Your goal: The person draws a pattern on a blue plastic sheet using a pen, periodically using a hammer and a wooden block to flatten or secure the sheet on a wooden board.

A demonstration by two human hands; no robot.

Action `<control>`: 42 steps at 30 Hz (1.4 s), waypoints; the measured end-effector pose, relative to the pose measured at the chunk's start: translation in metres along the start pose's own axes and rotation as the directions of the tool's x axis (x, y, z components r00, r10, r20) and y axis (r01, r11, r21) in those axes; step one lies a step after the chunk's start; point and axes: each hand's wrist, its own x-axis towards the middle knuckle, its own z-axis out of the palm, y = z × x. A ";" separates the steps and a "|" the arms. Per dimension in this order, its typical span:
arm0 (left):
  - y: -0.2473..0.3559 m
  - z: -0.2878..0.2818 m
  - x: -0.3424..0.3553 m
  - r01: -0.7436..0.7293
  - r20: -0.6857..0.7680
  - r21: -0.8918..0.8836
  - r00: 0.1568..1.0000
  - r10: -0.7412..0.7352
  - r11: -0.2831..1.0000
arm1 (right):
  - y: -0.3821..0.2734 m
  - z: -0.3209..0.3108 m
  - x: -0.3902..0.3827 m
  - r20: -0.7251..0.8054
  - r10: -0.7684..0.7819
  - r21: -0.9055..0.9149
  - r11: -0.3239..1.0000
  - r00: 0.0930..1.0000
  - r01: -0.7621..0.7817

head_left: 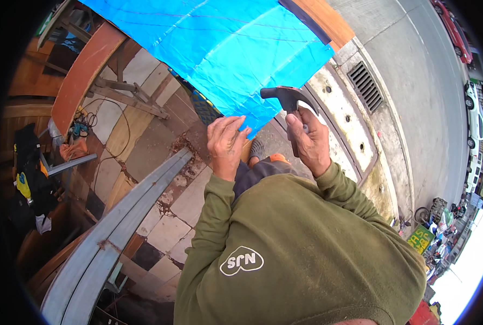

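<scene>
My right hand (310, 142) is closed round a claw hammer (289, 97), its dark head raised above the near right corner of a bright blue sheet (209, 54). Just left of it, my left hand (226, 145) is held with fingers bent and drawn together at the sheet's near edge. Whatever lies between those fingertips is too small or hidden to make out. The sheet is creased, with dark lines across it, and spreads away from me over a raised surface. Below my hands, part of a foot in a grey striped covering (257, 148) shows.
Two long grey metal bars (119, 219) run along my left over worn floor tiles. A reddish-brown board (84, 78) on wooden supports stands at the far left, near cables and tools. On the right are a drain grate (365, 85), the road and parked vehicles (473, 135).
</scene>
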 end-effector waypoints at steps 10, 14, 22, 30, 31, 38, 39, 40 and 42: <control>0.028 -0.045 0.038 0.517 0.374 -0.807 0.821 -0.430 0.286 | -0.057 0.073 0.028 0.275 -0.106 0.129 0.989 0.956 0.073; 0.010 -0.068 0.080 0.380 0.251 -0.916 0.795 -0.552 0.130 | -0.077 0.117 0.064 0.274 -0.264 0.125 0.963 0.925 0.238; -0.180 -0.170 0.247 0.260 -0.260 -0.789 0.680 -0.686 0.557 | -0.073 0.116 0.124 0.133 -0.141 0.166 0.979 0.981 0.118; -0.475 -0.340 0.350 0.593 -0.313 -0.343 0.659 -0.684 0.729 | -0.028 0.040 0.138 -0.153 0.176 0.121 0.980 0.973 -0.158; -0.491 -0.360 0.363 0.636 -0.298 -0.264 0.661 -0.689 0.725 | -0.018 0.025 0.140 -0.184 0.189 0.112 0.979 0.965 -0.171; -0.462 -0.363 0.370 0.672 -0.445 0.598 0.732 -0.516 0.437 | 0.062 -0.051 0.200 -0.387 0.120 -0.074 0.984 0.914 -0.160; -0.446 -0.351 0.355 0.680 -0.451 0.600 0.722 -0.524 0.420 | 0.074 -0.056 0.221 -0.376 -0.038 -0.279 0.958 0.926 -0.074; -0.429 -0.354 0.332 0.572 -0.506 0.581 0.811 -0.294 0.579 | 0.085 -0.054 0.243 -0.320 -0.195 -0.458 0.889 0.927 0.030; -0.361 -0.279 0.293 0.388 -0.542 0.338 0.825 -0.159 0.858 | 0.096 -0.057 0.268 -0.263 -0.115 -0.599 0.798 0.958 -0.069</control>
